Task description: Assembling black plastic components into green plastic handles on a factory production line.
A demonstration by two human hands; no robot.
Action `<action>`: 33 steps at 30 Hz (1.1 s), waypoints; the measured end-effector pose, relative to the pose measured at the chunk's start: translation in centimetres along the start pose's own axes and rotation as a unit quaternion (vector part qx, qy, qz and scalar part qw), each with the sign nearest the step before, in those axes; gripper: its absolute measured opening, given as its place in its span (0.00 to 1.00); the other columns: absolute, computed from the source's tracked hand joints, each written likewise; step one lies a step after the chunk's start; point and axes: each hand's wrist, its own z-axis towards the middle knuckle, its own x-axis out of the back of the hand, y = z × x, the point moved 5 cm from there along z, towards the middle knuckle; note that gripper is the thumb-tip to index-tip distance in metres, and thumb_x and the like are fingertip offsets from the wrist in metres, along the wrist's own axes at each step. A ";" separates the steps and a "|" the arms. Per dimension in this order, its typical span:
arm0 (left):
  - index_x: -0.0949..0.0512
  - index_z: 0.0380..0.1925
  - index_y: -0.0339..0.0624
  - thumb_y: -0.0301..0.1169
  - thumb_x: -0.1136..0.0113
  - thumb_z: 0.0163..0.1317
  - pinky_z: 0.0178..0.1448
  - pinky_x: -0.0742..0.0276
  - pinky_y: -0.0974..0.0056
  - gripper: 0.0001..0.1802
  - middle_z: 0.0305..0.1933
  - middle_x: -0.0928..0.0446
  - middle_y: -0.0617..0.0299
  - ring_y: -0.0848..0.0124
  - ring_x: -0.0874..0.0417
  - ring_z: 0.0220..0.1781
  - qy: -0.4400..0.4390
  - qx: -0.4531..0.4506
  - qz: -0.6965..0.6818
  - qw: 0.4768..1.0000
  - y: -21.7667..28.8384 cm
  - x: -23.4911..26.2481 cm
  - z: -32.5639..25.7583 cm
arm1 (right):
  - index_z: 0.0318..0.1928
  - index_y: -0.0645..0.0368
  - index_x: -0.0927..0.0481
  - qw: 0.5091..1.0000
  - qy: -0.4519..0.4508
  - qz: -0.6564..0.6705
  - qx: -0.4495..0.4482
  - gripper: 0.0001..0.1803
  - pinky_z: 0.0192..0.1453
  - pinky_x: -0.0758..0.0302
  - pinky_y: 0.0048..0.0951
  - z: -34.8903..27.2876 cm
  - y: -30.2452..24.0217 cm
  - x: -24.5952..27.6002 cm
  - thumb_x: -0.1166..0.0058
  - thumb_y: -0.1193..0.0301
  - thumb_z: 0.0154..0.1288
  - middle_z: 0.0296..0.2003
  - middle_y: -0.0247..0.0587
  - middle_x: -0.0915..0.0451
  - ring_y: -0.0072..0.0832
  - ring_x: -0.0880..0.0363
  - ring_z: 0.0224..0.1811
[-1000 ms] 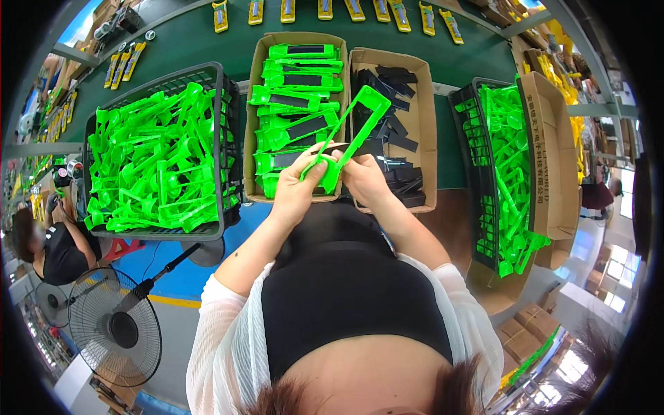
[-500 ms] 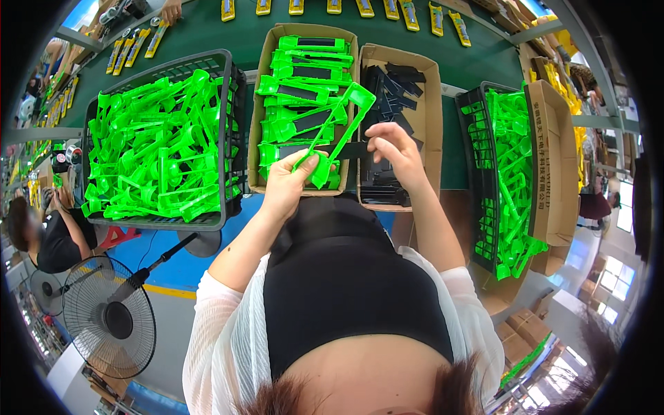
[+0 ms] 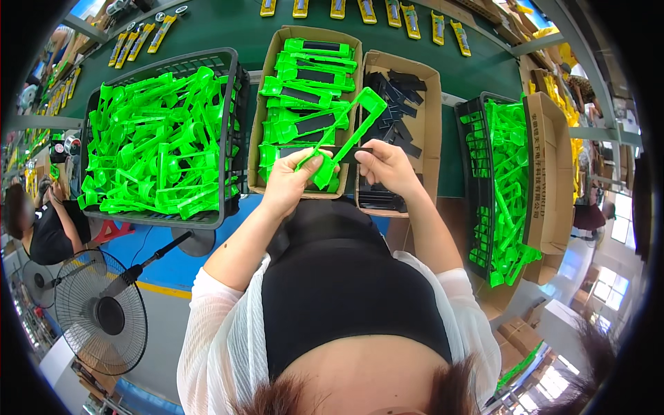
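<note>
Green plastic fills nearly every container around the person. At ten o'clock a black mesh crate (image 3: 232, 138) is heaped with loose green plastic frames (image 3: 155, 145). At twelve o'clock an open cardboard box (image 3: 257, 131) holds green frames stacked flat, each with a black strip set into it. Just right of it, a second cardboard box (image 3: 434, 131) holds loose black strips (image 3: 398, 104). At three o'clock another black crate (image 3: 474, 173) carries more green parts, with a tall cardboard carton (image 3: 553, 180) leaning against its far side. Nothing lies between the hands and the two boxes.

Beyond the boxes runs a dark green worktop (image 3: 228, 28) with a row of yellow tools (image 3: 401, 17) along its far edge. At eight o'clock a standing fan (image 3: 100, 311) sits on a blue and grey floor, and another person (image 3: 41, 228) in a black top sits at nine o'clock. Shelving and cartons crowd the right side of the room.

Held over the near edge of the middle box, the left hand (image 3: 290, 183) has its fingers closed around the lower end of a long green frame (image 3: 342, 135), which slants up toward one o'clock. The right hand (image 3: 387, 166) pinches a black strip (image 3: 342, 150) between thumb and fingers, the strip lying across the frame and touching it.
</note>
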 end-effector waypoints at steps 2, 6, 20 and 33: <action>0.26 0.45 0.34 0.30 0.49 0.62 0.43 0.24 0.64 0.14 0.53 0.29 0.59 0.67 0.21 0.41 -0.001 -0.024 -0.003 1.000 1.7 0.3 -0.1 | 0.29 0.61 0.27 0.999 0.030 0.008 0.010 0.09 0.17 0.40 0.16 -0.2 0.2 0.8 0.51 0.69 0.63 0.15 0.30 0.29 0.13 0.35 0.13; 0.21 0.39 0.39 0.27 0.43 0.56 0.44 0.30 0.72 0.11 0.35 0.21 0.64 0.79 0.25 0.36 0.032 -0.058 0.323 0.944 4.6 3.7 0.6 | 0.27 0.61 0.29 0.999 -0.020 0.037 -0.005 0.11 0.15 0.41 0.15 -1.2 -0.2 1.2 0.50 0.67 0.63 0.14 0.30 0.30 0.12 0.36 0.11; 0.20 0.35 0.39 0.25 0.40 0.54 0.39 0.30 0.72 0.08 0.29 0.22 0.66 0.81 0.28 0.31 0.012 0.056 0.345 0.937 3.1 5.2 1.4 | 0.25 0.62 0.28 0.996 0.003 -0.075 -0.057 0.12 0.14 0.42 0.16 -0.3 -2.7 -1.7 0.50 0.67 0.63 0.13 0.29 0.30 0.13 0.37 0.10; 0.20 0.34 0.39 0.22 0.40 0.53 0.38 0.29 0.72 0.07 0.28 0.23 0.68 0.81 0.27 0.30 0.006 0.070 0.305 0.950 2.7 5.7 2.3 | 0.25 0.65 0.29 0.974 0.075 -0.193 -0.093 0.14 0.15 0.36 0.20 1.8 -1.7 -2.6 0.51 0.67 0.62 0.14 0.33 0.29 0.15 0.32 0.12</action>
